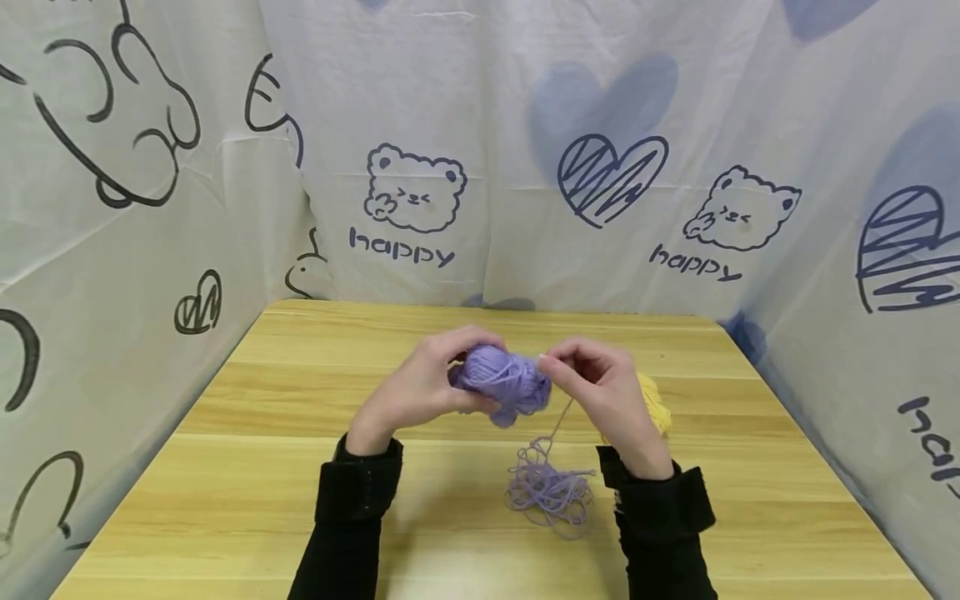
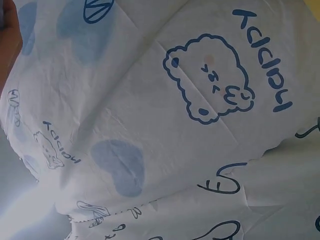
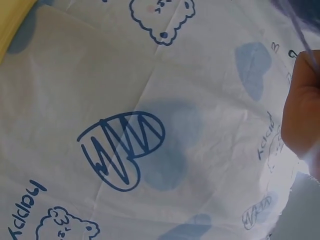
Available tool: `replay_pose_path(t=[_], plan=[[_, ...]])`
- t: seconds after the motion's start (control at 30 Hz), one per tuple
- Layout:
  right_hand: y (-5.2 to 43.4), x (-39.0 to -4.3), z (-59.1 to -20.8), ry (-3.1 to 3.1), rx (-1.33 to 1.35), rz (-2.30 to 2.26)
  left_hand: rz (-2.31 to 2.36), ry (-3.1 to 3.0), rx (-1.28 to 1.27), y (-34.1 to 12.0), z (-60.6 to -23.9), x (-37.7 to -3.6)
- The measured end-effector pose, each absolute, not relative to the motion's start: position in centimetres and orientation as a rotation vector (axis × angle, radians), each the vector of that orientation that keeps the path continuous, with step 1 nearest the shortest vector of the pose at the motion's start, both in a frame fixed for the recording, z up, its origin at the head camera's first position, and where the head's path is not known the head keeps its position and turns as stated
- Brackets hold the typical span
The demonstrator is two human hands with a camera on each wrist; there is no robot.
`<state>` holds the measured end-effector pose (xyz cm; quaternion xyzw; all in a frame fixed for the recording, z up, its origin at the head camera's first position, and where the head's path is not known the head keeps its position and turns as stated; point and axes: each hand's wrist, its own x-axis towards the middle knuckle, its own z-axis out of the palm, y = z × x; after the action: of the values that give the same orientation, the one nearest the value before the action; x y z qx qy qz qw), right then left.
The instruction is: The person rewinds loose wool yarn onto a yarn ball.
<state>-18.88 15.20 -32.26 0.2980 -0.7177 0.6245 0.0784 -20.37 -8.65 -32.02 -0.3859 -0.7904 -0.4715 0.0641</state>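
While the left hand curls round the purple ball above the table, the right hand, at the ball's 3 o'clock, pinches the strand that runs down to a loose tangle at 5 o'clock. This looks like winding slack onto the ball; the next wrap likely needs steady tension. A yellow skein lies behind the right hand.

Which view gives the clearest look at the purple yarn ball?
The head view: the purple yarn ball sits in full sight, gripped by the left hand, with the right hand pinching its strand. The left wrist view shows only printed cloth; the right wrist view catches just a blurred strand beside the fingers.
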Motion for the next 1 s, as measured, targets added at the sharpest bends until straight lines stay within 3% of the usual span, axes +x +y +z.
replay_pose_path(t=[0.33,0.7,1.0], plan=[[14.6,-21.0,-33.7,-2.223,0.794,1.936,-1.804,-2.184,-1.316,-8.9,-31.5,-19.8],[14.0,-21.6,-34.5,-2.439,0.854,1.894,-2.055,-2.02,-0.892,-9.1,-30.8,-19.3],[14.0,-20.5,-33.5,-2.451,1.048,1.741,-1.879,-1.979,-0.689,-8.8,-31.1,-20.0]])
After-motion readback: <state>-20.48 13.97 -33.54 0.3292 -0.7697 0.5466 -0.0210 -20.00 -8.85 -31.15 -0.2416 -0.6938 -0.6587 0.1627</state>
